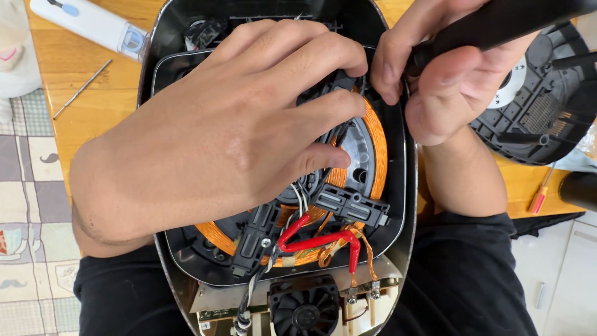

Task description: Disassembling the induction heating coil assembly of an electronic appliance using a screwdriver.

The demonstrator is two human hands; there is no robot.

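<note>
- The left hand (pixel 211 130) lies palm down, back toward the camera, fingers spread and curled, their tips pressing downward.
- The right hand (pixel 435 74) is closed in a fist-like grip, thumb and forefinger pinched together.
- Its forearm runs down toward the person's lap.
- The two hands sit close together, nearly touching.

There's just the one camera, worn on the person's head, looking steeply down and very close onto the opened appliance (pixel 398 205) on their lap by the wooden table (pixel 93 112). Both hands fill most of the view.
</note>
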